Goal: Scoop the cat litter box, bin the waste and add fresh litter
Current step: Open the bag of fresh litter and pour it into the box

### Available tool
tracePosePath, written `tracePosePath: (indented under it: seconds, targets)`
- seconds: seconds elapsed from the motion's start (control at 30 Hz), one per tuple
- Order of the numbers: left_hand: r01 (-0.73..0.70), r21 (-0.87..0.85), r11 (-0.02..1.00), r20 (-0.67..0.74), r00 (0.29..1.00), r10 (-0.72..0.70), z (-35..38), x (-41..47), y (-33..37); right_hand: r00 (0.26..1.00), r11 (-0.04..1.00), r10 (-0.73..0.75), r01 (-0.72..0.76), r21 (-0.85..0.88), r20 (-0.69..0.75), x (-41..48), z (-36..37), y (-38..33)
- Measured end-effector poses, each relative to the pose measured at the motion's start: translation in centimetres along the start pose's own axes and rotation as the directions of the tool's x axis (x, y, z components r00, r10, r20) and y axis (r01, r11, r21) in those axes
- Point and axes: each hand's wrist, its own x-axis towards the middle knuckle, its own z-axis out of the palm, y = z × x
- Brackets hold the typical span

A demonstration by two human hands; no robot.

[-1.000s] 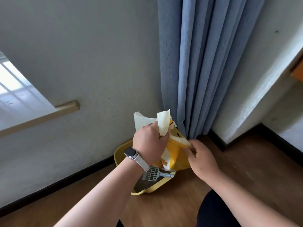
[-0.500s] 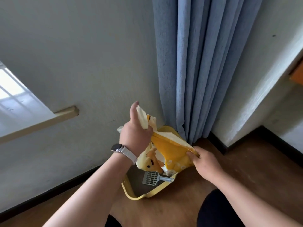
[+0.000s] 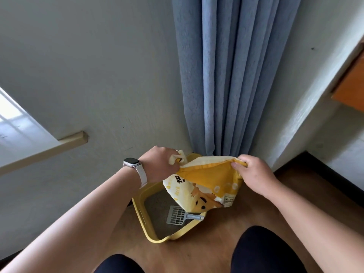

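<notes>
A yellow litter box [image 3: 142, 214] sits on the wooden floor against the wall, with grey litter inside. A grey slotted scoop [image 3: 178, 215] lies in it, its handle toward the right rim. I hold a yellow-and-cream litter bag [image 3: 208, 180] with a cartoon animal above the box's far right part. My left hand [image 3: 160, 164] grips the bag's top left corner. My right hand [image 3: 254, 174] pinches the top right edge, thumb on the near side. The bag's mouth is stretched between both hands; its inside is hidden.
A blue curtain [image 3: 226, 75] hangs right behind the box. A white wall with a dark skirting board runs left and right. A wooden ledge [image 3: 72, 139] juts out at left. My two knees [image 3: 262, 251] are at the bottom edge.
My hands have spread apart and pulled the bag's top edge wide and level. The left hand dropped lower; the right hand rose to the same height. The view tilted down.
</notes>
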Motion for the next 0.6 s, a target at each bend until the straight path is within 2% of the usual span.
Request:
tracePosePath:
  seconds: [0.17, 0.23, 0.33, 0.47, 0.6]
  targets:
    - [-0.042, -0.096, 0.994, 0.046, 0.998, 0.047, 0.4, -0.6, -0.2, 1.000, 1.000, -0.014, 0.015, 0.027, -0.027, 0.1, -1.1, -1.1]
    - [-0.047, -0.111, 0.993, 0.110, 0.992, 0.060, 0.3, -0.9, -0.2, 0.999, 1.000, -0.009, 0.010, 0.026, -0.031, 0.2, -1.4, -1.4]
    - [-0.055, -0.030, 0.998, 0.186, 0.981, 0.059, 0.4, -0.9, -0.1, 0.999, 1.000, 0.002, -0.001, 0.031, -0.036, 0.4, -1.6, -1.6]
    - [-0.054, 0.111, 0.992, 0.044, 0.998, 0.049, 1.4, 0.0, 0.5, 0.999, 1.000, 0.000, 0.000, 0.010, -0.045, 0.9, -2.0, -2.1]
    - [-0.010, 0.108, 0.994, -0.044, 0.999, 0.015, 0.8, 0.9, 1.5, 0.997, 0.999, -0.016, 0.014, -0.035, -0.076, 1.5, -3.1, -2.3]
